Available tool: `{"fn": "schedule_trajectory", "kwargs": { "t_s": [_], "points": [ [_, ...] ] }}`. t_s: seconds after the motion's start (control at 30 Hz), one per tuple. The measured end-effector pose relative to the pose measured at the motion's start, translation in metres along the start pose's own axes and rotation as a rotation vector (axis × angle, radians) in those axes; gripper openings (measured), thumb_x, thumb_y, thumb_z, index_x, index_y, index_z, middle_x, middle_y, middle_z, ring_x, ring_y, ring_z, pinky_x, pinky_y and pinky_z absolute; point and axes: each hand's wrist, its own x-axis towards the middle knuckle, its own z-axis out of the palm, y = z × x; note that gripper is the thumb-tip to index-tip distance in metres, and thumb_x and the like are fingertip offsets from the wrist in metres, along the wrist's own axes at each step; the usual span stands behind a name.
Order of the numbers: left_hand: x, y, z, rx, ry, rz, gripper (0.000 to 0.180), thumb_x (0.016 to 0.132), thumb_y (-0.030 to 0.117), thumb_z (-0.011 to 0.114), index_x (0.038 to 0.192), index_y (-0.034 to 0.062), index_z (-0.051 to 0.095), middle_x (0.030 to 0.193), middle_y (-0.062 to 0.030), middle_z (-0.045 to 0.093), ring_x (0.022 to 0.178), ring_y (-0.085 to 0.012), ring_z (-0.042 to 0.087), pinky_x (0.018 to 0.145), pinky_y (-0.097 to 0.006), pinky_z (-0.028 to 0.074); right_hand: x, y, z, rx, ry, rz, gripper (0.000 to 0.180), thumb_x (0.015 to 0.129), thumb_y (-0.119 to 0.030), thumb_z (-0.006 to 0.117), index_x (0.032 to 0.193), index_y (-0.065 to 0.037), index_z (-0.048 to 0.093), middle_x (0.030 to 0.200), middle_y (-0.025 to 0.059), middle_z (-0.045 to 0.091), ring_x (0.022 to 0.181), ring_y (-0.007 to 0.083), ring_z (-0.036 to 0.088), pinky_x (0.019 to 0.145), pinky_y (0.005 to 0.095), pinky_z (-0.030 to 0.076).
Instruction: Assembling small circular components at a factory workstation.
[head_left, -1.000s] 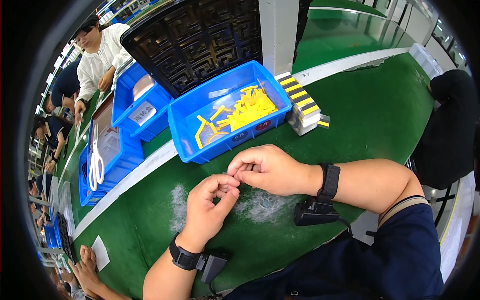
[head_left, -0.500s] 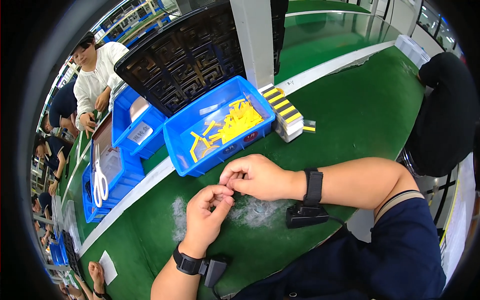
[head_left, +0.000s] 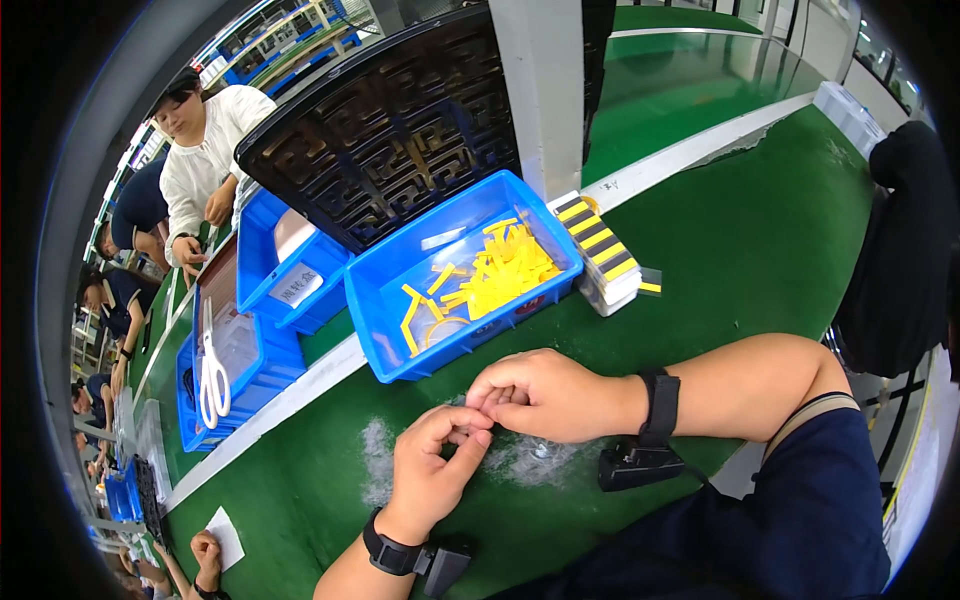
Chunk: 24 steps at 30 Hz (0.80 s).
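My left hand (head_left: 437,465) and my right hand (head_left: 545,396) meet fingertip to fingertip above the green table (head_left: 310,480). Both are closed in a pinch. Whatever lies between the fingers is too small or hidden to make out. Just beyond them stands a blue bin (head_left: 375,345) holding a heap of yellow strips (head_left: 505,272), with a few loose ones at its left. Against the bin's right side rests a white block-shaped stack with black and yellow stripes (head_left: 598,245); one striped piece (head_left: 651,281) sticks out beside it. Whitish scuffs mark the table under my hands.
Behind the bin a black lattice panel (head_left: 400,120) leans near a grey post (head_left: 545,90). More blue bins (head_left: 283,345) stand to the left, one with white-handled scissors (head_left: 212,380). Co-workers (head_left: 200,150) work along the left side. A white paper (head_left: 226,540) lies lower left.
The whole view has shifted, so table and bins appear lower and further right. My hands remain pinched together, with little change in their pose.
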Motion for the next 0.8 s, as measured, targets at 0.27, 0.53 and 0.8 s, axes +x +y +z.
{"fn": "schedule_trajectory", "kwargs": {
  "t_s": [0.27,0.53,0.8],
  "points": [
    [0.0,0.01,-0.006,0.134,-0.078,0.059,0.008,0.078,0.004,0.058,0.086,0.0014,0.059,0.079,-0.0057,0.057,0.067,-0.0102,0.055,0.061,-0.022,0.044,0.002,-0.004,0.0,0.342,-0.004,0.21,0.013,0.081,-0.003,0.053,0.092,0.002,0.057,0.081,0.0049,0.061,0.074,0.0067,0.055,0.065,0.0215,0.046],
    [-0.004,0.0,-0.003,0.003,-0.067,0.161,0.007,0.079,0.008,0.056,0.086,0.0052,0.057,0.08,-0.0044,0.055,0.066,-0.0103,0.052,0.056,-0.022,0.042,-0.003,-0.008,0.004,0.205,0.0,0.241,0.014,0.078,0.0,0.054,0.091,0.003,0.057,0.08,0.0034,0.058,0.066,0.0043,0.052,0.057,0.0177,0.043],
    [0.002,0.003,0.0,-0.055,-0.089,0.153,0.008,0.078,0.006,0.056,0.085,0.0035,0.054,0.078,-0.0041,0.051,0.062,-0.01,0.048,0.055,-0.023,0.041,-0.007,-0.002,0.002,0.307,0.05,0.225,0.015,0.077,0.0,0.055,0.091,0.002,0.057,0.079,0.0053,0.06,0.066,0.0067,0.054,0.055,0.0185,0.044]
  ]
}}
